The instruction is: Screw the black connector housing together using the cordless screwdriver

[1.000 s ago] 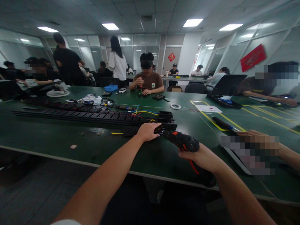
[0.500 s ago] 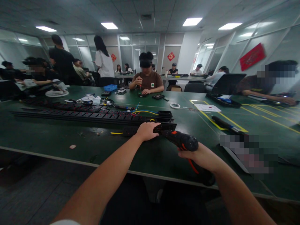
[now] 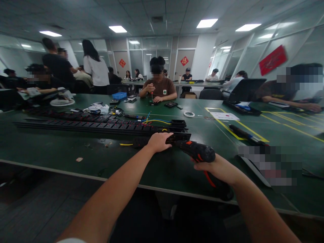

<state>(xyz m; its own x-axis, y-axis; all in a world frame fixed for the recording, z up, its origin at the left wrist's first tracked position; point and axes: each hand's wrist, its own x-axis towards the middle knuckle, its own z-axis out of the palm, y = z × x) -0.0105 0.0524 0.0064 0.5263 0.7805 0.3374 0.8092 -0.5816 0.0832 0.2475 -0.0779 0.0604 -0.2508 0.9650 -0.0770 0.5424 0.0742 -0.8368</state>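
My right hand (image 3: 215,165) is wrapped round the grip of a black and orange cordless drill (image 3: 196,151). The drill points left, and its tip meets a short black part (image 3: 140,142) with a yellow wire (image 3: 126,144) at its left end. My left hand (image 3: 159,141) is closed over that part beside the drill's tip; its palm and the part's middle are hidden. Just behind lies a long black power strip (image 3: 121,127) with a row of sockets, and a second strip with blue and yellow wires lies beyond it.
On the green table (image 3: 63,148) stand a blue basket (image 3: 119,95) and a white tape roll (image 3: 189,114). A dark pen-shaped tool (image 3: 244,135) lies at the right, near a blurred-out flat object (image 3: 268,165). Across the table a person (image 3: 159,86) works with a screwdriver.
My hands and the drill have hardly moved. In the left background, two standing people have shifted left.
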